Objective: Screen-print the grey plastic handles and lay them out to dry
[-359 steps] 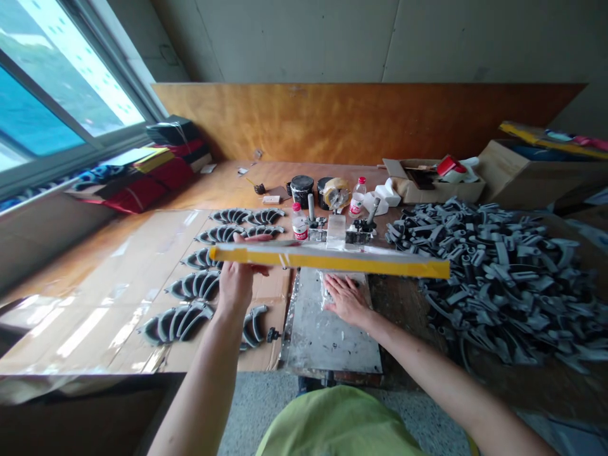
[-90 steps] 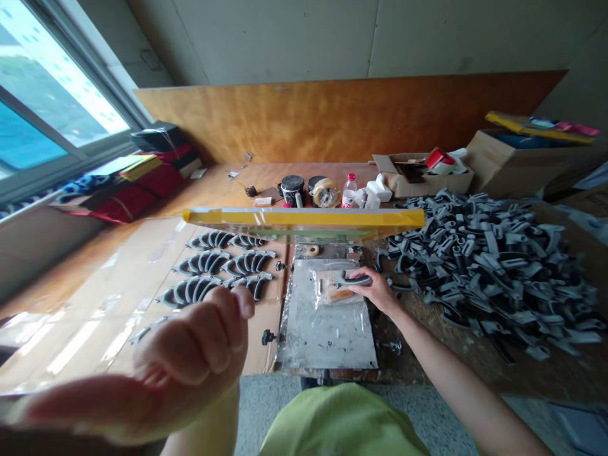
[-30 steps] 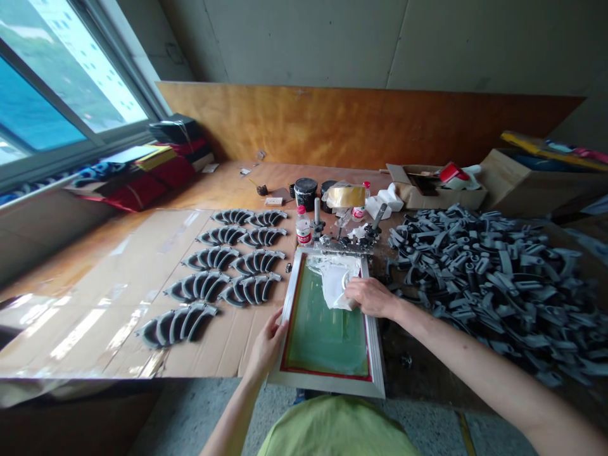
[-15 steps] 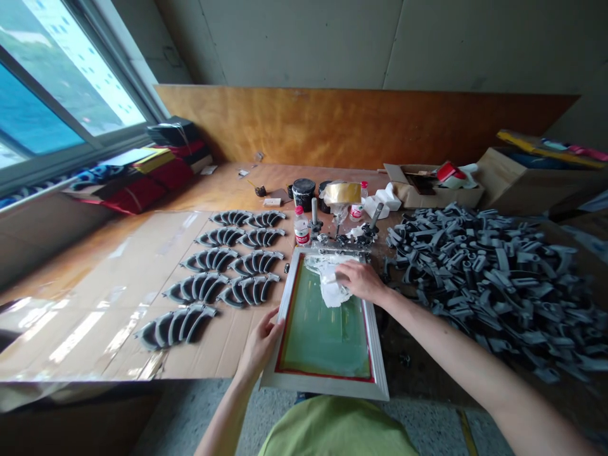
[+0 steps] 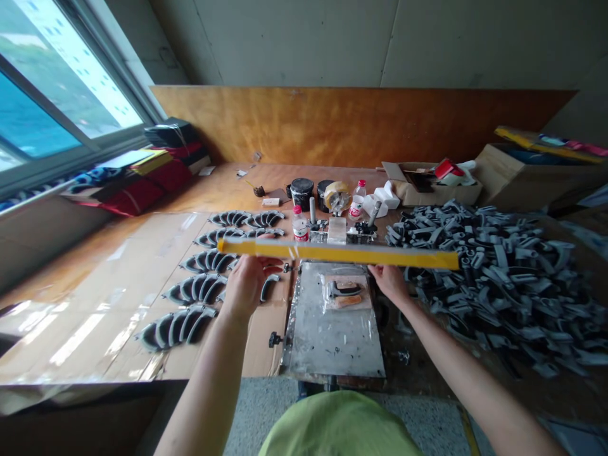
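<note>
The screen-printing frame [image 5: 342, 253] is raised and seen edge-on, as a long yellow-taped bar across the view. My left hand [image 5: 249, 278] is closed around its left side, partly hidden behind the bar. Just below the bar, my right hand [image 5: 390, 284] is near the right edge of the metal base plate [image 5: 332, 345]. Its fingers look pressed together, and what they hold, if anything, is hidden. A grey and black curved plastic piece [image 5: 346, 290] lies on a pad on the plate. White paste and the squeegee are out of sight.
Rows of curved grey pieces [image 5: 197, 288] lie on cardboard at left. A large heap of similar pieces [image 5: 484, 272] covers the right side. Behind the plate stand bottles [image 5: 300, 225], black tubs [image 5: 303, 193], a tape roll [image 5: 337, 196] and a clamp post [image 5: 312, 209].
The frame has swung up from flat, uncovering the base plate and the piece on it. My left hand has moved up and forward; my right hand has moved right, away from the paste.
</note>
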Tool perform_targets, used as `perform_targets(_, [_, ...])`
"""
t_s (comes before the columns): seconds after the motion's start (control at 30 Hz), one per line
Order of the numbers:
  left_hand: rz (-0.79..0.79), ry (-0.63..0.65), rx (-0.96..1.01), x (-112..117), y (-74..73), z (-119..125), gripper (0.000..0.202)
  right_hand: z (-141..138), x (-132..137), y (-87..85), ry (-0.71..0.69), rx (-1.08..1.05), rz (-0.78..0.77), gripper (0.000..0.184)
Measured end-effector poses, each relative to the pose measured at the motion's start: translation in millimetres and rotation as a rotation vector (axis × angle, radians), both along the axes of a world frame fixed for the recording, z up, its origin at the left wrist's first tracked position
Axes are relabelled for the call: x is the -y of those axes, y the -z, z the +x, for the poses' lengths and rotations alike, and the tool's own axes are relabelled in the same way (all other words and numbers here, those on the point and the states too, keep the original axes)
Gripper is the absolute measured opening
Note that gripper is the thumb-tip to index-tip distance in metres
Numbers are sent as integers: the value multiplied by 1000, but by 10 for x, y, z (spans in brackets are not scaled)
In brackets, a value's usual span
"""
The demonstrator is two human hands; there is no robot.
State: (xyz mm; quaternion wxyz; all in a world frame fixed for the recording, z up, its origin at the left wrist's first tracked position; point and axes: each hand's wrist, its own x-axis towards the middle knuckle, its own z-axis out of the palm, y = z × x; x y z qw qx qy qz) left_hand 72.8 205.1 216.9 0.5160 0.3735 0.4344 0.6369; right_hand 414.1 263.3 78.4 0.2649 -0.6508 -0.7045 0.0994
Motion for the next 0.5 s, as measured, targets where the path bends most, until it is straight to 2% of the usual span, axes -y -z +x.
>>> perform_targets(0.1, [19, -25, 31, -173, -101, 64, 47, -197, 287, 266, -226, 64, -19, 34])
perform_targets(0.17, [3, -105, 39, -111, -26, 135, 49, -337, 387, 283, -323, 147, -18, 33])
perform_targets(0.23, [-130, -60, -2, 89, 178, 284, 54, -471, 475, 188, -335, 194, -18, 19])
perform_targets(0.27, [-242, 22, -38, 224, 316, 388, 58, -547, 540, 115, -323, 197, -8, 13])
perform_targets(0.33, [-532, 294, -113, 512, 621, 617, 66, -729, 734, -38, -335, 190, 55, 8])
perform_targets(0.37, [-620, 360, -104, 643, 770, 714, 68, -825, 854, -101, -378, 185, 101, 8])
perform_targets(0.43, [-686, 368, -67, 836, 1037, 786, 63, -956, 1077, -169, -570, 161, 189, 7])
perform_targets(0.5, [-701, 275, -108, 919, 1260, 627, 60, -892, 1197, -135, -689, 108, 221, 11])
